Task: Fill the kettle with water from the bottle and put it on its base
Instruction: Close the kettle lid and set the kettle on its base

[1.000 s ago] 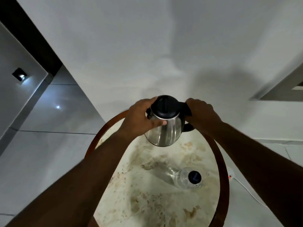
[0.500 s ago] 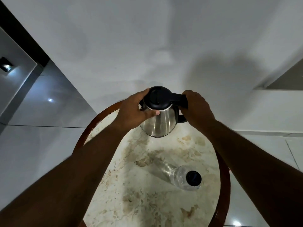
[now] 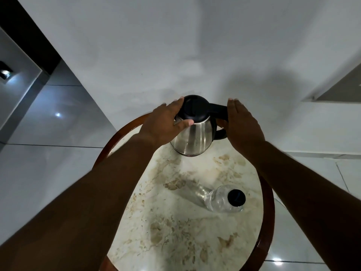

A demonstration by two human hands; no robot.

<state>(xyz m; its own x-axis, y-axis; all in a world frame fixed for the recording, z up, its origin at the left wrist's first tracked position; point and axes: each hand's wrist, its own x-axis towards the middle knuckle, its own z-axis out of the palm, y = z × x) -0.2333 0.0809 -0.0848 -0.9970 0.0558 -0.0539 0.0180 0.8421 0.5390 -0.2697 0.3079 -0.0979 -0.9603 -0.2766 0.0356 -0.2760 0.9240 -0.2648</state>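
A steel kettle [image 3: 193, 139] with a black lid and black handle stands upright at the far edge of a round marble table [image 3: 175, 222]. Whatever is beneath the kettle is hidden. My left hand [image 3: 166, 124] lies against the kettle's left side, with the thumb on the steel body and the fingers straight beside the lid. My right hand [image 3: 242, 122] hovers flat beside the handle, fingers straight and off it. A clear plastic bottle [image 3: 218, 198] with a black cap stands near the table's right edge, closer to me, untouched.
The table has a raised brown wooden rim [image 3: 268, 202]. A white wall rises directly behind the kettle. Glossy grey floor tiles [image 3: 48, 124] surround the table on the left and right.
Both hands were wrapped around the kettle and its handle. Now the right hand has let go and opened, the left hand's fingers have straightened, and the kettle stands on the table.
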